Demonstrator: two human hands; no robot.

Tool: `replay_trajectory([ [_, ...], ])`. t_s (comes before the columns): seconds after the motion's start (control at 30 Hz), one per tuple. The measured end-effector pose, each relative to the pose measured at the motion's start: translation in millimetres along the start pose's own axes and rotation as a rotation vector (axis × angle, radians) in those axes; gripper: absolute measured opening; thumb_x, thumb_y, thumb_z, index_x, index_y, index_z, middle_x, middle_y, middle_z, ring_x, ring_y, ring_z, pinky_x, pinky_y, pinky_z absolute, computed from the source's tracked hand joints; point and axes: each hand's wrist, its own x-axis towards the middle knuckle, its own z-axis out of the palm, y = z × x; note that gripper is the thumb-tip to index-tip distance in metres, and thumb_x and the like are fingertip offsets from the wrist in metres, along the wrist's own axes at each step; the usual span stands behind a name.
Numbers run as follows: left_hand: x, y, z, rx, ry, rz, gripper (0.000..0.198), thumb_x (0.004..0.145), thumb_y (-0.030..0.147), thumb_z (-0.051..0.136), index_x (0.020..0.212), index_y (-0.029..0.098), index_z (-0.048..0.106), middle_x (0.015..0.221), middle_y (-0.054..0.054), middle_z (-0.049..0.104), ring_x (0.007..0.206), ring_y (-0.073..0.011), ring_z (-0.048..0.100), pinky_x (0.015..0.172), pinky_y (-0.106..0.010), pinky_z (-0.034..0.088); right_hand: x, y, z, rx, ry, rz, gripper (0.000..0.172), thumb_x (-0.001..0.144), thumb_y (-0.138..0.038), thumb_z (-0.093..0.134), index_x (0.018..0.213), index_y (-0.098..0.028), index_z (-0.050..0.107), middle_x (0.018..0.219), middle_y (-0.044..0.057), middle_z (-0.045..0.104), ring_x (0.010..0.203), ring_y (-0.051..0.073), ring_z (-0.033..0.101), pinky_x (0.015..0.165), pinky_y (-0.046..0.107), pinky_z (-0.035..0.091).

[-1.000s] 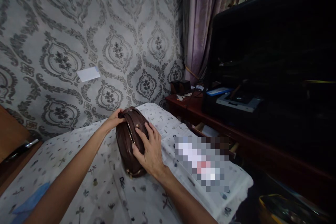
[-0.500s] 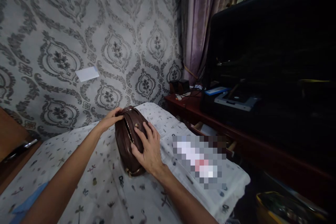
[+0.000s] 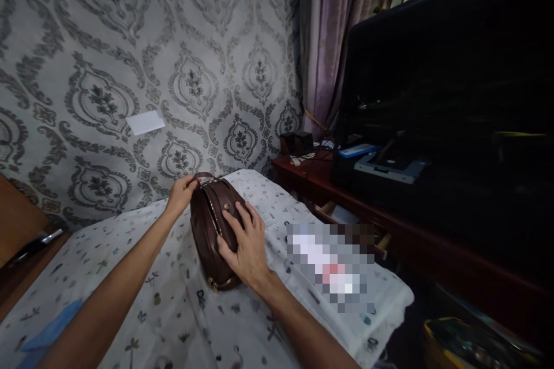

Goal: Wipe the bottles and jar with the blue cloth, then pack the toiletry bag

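Note:
A dark brown leather bag with gold-coloured zips lies on a patterned white bedsheet. Its top zip is parted in a narrow gap. At the bag's far end, my left hand is closed, fingertips pinched by the strap and the zip's end. Which of these it pinches, I cannot tell. My right hand holds the bag's right side, thumb beside the zip and fingers spread over the leather near a gold stud. The bag's contents are hidden.
Beyond the sheet rises a patterned wall with a white card. To the right is a red-brown desk with an open drawer, speakers and a large black screen. A blurred patch covers something on the sheet. Blue cloth lies lower left.
My left hand has drawn back slightly up and left from the bag's top to its far end, and the strap there now stands higher. My right hand stays in place.

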Motion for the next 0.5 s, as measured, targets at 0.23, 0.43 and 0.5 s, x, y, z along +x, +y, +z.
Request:
replay_trajectory([
  [0.23,-21,10,-0.9,0.019,-0.029,0.077,0.031,0.079,0.045,0.053,0.083,0.019,0.069,0.080,-0.003,0.070,0.086,-0.0245,0.062,0.079,-0.033,0.048,0,0,-1,-0.010,-0.005,-0.004,0.049,0.087,-0.031,0.061,0.136,-0.025,0.057,0.148,0.010,0.049,0.141,0.034,0.035,0.112,0.056,0.037],
  [0.43,-1,19,2.6,0.085,-0.095,0.056,0.025,0.073,0.042,0.063,0.083,0.020,0.068,0.074,0.000,0.066,0.077,-0.0214,0.060,0.072,-0.030,0.045,0,0,-2,-0.003,-0.010,-0.012,0.048,0.087,-0.031,0.061,0.134,-0.024,0.058,0.148,0.011,0.048,0.140,0.035,0.036,0.111,0.057,0.038],
  [0.5,14,23,8.4,0.117,-0.113,0.043,0.023,0.069,0.039,0.067,0.081,0.020,0.068,0.070,0.001,0.064,0.074,-0.0207,0.058,0.069,-0.029,0.043,0,0,-2,-0.006,-0.008,-0.010,0.048,0.086,-0.031,0.061,0.134,-0.024,0.058,0.148,0.011,0.049,0.141,0.034,0.036,0.112,0.057,0.038],
])
